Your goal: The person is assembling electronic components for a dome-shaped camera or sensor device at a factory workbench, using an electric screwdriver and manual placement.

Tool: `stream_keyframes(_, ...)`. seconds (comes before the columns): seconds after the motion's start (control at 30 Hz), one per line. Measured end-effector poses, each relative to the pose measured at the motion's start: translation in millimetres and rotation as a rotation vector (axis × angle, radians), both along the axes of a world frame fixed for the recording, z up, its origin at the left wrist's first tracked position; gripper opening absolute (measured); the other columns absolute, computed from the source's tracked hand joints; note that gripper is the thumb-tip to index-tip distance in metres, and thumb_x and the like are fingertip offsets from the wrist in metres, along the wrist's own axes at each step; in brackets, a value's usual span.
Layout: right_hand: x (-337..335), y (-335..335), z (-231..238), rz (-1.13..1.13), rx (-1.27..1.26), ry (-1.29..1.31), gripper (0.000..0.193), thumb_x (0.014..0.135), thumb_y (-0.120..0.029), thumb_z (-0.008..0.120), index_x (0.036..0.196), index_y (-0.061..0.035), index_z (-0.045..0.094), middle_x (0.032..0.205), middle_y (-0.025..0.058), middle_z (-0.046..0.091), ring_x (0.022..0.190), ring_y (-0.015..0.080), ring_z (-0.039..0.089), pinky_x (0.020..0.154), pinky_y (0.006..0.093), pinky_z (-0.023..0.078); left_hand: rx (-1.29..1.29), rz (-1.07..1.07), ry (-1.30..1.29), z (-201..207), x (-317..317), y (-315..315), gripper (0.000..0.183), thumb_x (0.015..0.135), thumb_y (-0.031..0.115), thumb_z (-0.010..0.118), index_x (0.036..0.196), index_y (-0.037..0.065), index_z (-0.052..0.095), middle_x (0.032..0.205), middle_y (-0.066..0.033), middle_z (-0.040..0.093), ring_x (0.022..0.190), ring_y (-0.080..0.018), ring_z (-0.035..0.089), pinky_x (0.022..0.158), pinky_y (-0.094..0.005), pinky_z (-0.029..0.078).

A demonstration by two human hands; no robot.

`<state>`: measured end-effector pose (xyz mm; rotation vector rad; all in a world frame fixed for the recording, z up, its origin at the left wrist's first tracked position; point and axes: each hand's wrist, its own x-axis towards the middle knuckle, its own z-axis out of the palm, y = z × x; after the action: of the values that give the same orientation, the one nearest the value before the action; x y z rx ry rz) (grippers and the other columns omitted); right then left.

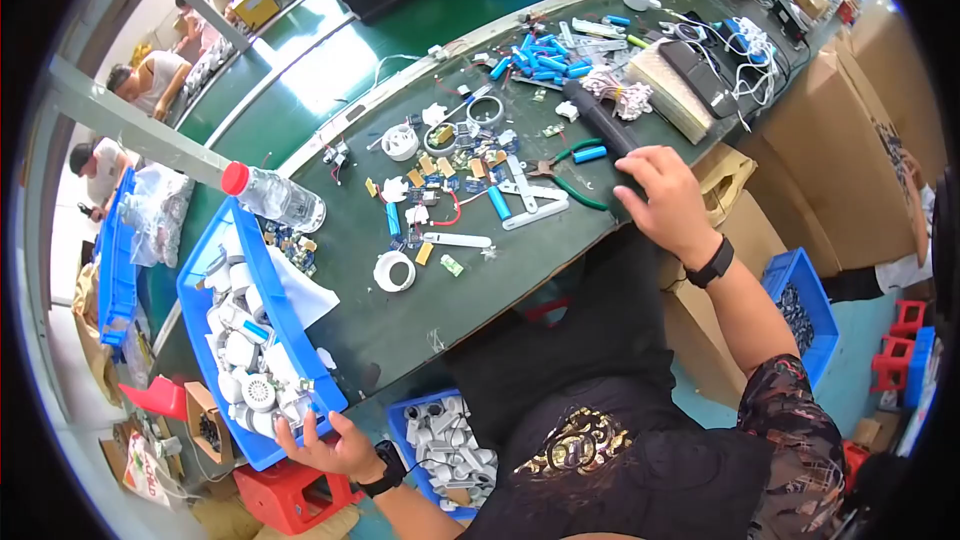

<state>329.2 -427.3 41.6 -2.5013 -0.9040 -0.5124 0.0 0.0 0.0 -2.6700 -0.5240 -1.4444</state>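
Observation:
My left hand [335, 452] is at the near end of a blue bin [268, 285], its fingers spread over the rim beside white plastic housings [258, 392]. Nothing shows in its grip. Over the bench's front edge, my right hand [662, 198] has thumb and fingers apart, close to the near end of a black cylindrical tool [598, 118]. Whether the fingertips touch that tool I cannot tell. Just left of this hand lie green-handled pliers [578, 188] and a blue battery cell [590, 154]. Small circuit boards [470, 183], white rings [394, 272] and pale plastic strips [535, 214] are scattered mid-bench.
A red-capped bottle [275, 197] stands behind the bin. Blue cells [545, 58] are heaped at the back, with white cables [755, 60] to the right. Below the bench are a bin of grey parts [452, 440] and a red stool [290, 495]. Cardboard boxes [840, 160] flank the right. Several people sit far left.

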Motion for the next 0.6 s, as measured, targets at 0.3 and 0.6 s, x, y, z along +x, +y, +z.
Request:
stream_keyframes(0.3, 102, 1, 21, -0.190, -0.017, 0.050, 0.035, 0.083, -0.022, 0.075, 0.112, -0.0047, 0.066, 0.104, 0.0160, 0.068, 0.099, 0.0351, 0.064, 0.086, 0.0425, 0.052, 0.120, -0.017, -0.188, 20, 23, -21, 0.041, 0.094, 0.024, 0.068, 0.122, -0.004, 0.055, 0.133, -0.0231, 0.054, 0.128, -0.0409, 0.050, 0.109, -0.0576, 0.038)
stream_keyframes(0.6, 173, 29, -15, -0.323, -0.496, -0.084, 0.044, 0.080, -0.013, 0.061, 0.123, -0.0052, 0.059, 0.070, 0.0143, 0.066, 0.067, 0.0353, 0.067, 0.058, 0.0481, 0.052, -0.114, -0.515, -0.304, 34, 78, -81, 0.029, 0.092, 0.022, 0.068, 0.109, 0.001, 0.058, 0.104, -0.0169, 0.063, 0.104, -0.0346, 0.059, 0.098, -0.0517, 0.045)
